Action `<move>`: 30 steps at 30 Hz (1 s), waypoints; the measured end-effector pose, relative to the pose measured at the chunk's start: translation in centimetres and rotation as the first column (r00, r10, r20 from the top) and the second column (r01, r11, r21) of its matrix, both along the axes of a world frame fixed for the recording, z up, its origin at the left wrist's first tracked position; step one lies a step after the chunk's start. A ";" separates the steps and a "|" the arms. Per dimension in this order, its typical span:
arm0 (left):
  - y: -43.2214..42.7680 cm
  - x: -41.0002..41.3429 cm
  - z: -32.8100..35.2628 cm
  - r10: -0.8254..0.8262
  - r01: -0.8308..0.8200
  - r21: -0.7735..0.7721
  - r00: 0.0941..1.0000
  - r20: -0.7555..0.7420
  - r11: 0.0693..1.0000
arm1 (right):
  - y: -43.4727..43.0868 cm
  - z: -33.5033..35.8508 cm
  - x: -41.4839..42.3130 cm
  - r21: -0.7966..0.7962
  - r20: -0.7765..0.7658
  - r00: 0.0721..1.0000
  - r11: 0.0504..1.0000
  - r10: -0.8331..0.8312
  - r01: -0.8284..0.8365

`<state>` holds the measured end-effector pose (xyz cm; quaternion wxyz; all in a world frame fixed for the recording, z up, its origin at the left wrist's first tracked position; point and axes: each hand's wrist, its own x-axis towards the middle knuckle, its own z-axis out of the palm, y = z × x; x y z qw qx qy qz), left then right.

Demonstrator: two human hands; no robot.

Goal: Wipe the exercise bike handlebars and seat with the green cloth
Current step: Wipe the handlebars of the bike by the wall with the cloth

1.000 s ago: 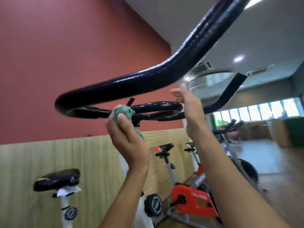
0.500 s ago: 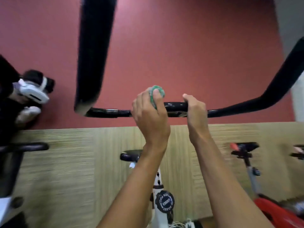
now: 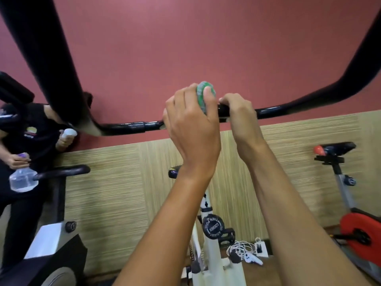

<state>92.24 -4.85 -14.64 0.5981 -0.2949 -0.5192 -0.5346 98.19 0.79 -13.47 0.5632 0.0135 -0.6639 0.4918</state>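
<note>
The green cloth (image 3: 205,96) is found bunched in the left hand (image 3: 190,129), whose fingers and thumb are curled round it, and it is pressed against the centre crossbar of the handlebars (image 3: 132,125). The right hand (image 3: 240,112) is wrapped over the same bar just beside the cloth, apparently to steady it. Compared with a second ago, the cloth has been carried from the lower inner loop up to the straight centre section, and the right hand, then open beside the bar, is now closed on it. It is judged that wiping of the handlebars is in progress at mid-bar, with the outer curved grips not confirmed as done. The seat (image 3: 175,172) is largely hidden behind the left forearm, well apart from the cloth, and is taken as not yet wiped. A second person (image 3: 24,129) holding a spray bottle (image 3: 22,180) is noted at the left edge, beside another machine.
</note>
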 end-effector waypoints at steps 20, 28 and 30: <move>1.5 2.0 0.0 0.256 -0.256 0.000 0.967 0.001 0.967 | 1.4 -0.4 1.0 0.326 0.122 0.992 0.945 -0.004 -0.036; 2.2 3.5 -0.2 0.171 -0.173 0.020 0.982 0.076 0.985 | 3.0 -0.1 0.3 0.384 0.117 0.993 0.923 -0.029 -0.018; 2.0 3.8 -0.3 0.162 -0.163 0.006 0.982 0.096 0.987 | 2.8 -0.3 0.3 0.400 0.135 0.991 0.916 -0.023 -0.033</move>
